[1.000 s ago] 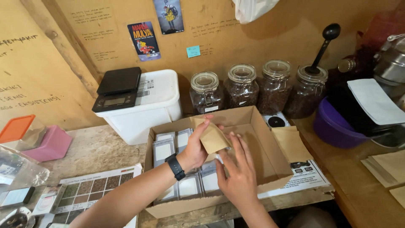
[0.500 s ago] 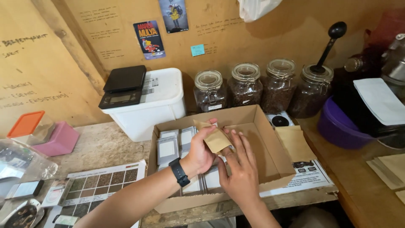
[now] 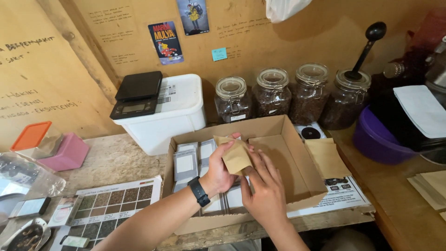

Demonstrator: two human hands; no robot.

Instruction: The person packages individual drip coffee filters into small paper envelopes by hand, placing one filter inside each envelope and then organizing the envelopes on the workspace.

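The left hand [image 3: 218, 169] is closed on a small brown paper pouch [image 3: 236, 155], thumb on its front; the right hand [image 3: 264, 193] touches the pouch with loosely spread fingers — both are over the open cardboard box [image 3: 304, 179] on the worktop [image 3: 111, 158]; grey-white packets [image 3: 186, 163] stand in rows inside.

A worn wooden table [image 3: 111, 158] carried an open brown cardboard box [image 3: 297, 186], a white plastic tub [image 3: 172, 116], a pink plastic container [image 3: 65, 153], a printed colour chart sheet [image 3: 111, 204] and four glass jars [image 3: 274, 93].
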